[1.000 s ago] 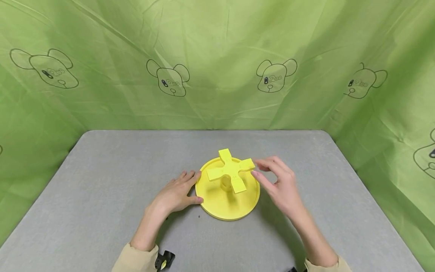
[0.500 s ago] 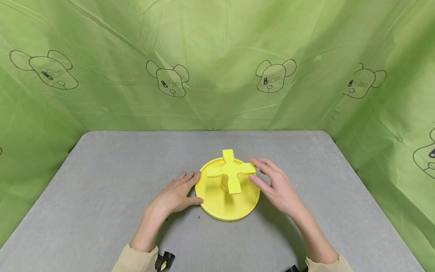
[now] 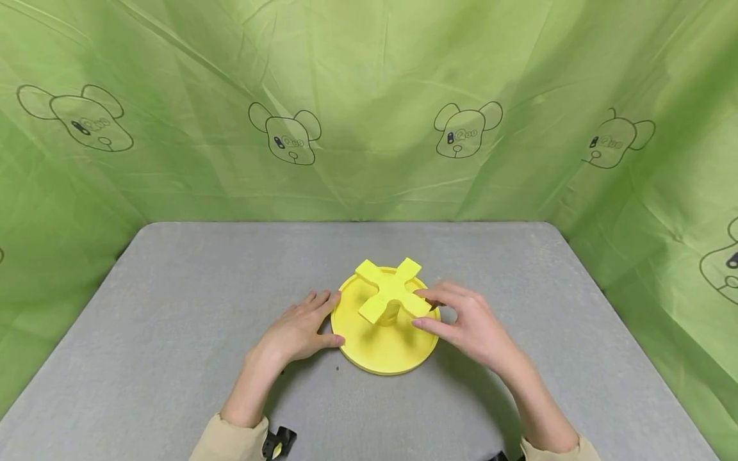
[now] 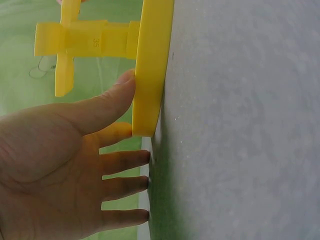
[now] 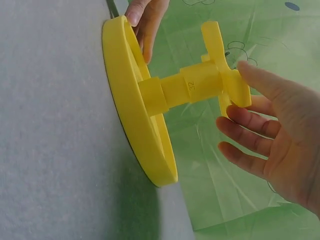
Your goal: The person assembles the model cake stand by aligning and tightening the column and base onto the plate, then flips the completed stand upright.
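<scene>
Compared with the head view half a second ago, the yellow cross [image 3: 392,291] is seen turned, its four arms now pointed toward the corners of the frame, and the right hand [image 3: 475,326] is shifted slightly lower. One arm of the cross is pinched by that hand between thumb and finger, the other fingers being loosely bent. By the left hand [image 3: 296,330], held wide with straight fingers, the edge of a round yellow dish [image 3: 369,352] is touched with the thumb; the tabletop is met by its fingertips.

Smooth, evenly coloured surfaces are shown by the yellow parts; from what material they are made cannot be told. The dish is ringed by a raised rim and is set flat on the grey, faintly mottled table [image 3: 190,333], just below the centre of the frame. From its middle a stepped round post [image 5: 177,89] is raised, and by this the cross is carried, its arms flat, square-ended and joined by rounded inner corners. Small numbers are marked on the post, "35" in the left wrist view and "32" in the right.

Across the upper half, wrinkled, slightly shiny green cloth [image 3: 369,57] is hung, printed with outlined animal heads [image 3: 467,131].
</scene>
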Demonstrator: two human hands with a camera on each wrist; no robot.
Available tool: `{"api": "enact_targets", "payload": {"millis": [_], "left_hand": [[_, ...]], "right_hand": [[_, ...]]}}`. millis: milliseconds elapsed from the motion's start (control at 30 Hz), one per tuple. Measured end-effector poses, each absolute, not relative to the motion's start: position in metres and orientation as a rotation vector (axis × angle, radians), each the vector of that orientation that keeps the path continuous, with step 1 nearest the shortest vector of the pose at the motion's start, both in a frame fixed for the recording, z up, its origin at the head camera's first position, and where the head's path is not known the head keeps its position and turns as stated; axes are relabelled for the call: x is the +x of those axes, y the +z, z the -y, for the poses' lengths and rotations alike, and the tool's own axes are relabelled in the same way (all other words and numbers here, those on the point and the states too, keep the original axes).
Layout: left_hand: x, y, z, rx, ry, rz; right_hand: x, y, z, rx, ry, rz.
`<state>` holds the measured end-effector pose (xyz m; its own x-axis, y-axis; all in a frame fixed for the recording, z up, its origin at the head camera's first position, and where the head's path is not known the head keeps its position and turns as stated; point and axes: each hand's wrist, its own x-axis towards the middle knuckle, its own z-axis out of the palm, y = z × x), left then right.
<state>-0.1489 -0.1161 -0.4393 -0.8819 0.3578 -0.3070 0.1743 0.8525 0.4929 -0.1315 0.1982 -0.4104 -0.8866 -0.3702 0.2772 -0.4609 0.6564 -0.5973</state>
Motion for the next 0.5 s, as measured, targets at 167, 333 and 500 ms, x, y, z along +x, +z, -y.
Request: {"api": "enact_targets", "payload": {"millis": [167,333,500], "left_hand": [[-0.1491,-0.4398,0.1160,0.392,0.649,-2.638],[-0.1494,-0.4398,0.1156,0.396,0.647,-2.637],[-0.1494,-0.4395,0.1157,0.394,0.647,-2.635]], "right_hand": [[-0.1291,-0.4081,-0.1953,0.737,1.084,2.716],[-0.1333,-0.4109,-0.1963,0.662,1.133,2.493],[-0.1372,-0.4125,-0.2006,0.518,1.034,2.460]]}}
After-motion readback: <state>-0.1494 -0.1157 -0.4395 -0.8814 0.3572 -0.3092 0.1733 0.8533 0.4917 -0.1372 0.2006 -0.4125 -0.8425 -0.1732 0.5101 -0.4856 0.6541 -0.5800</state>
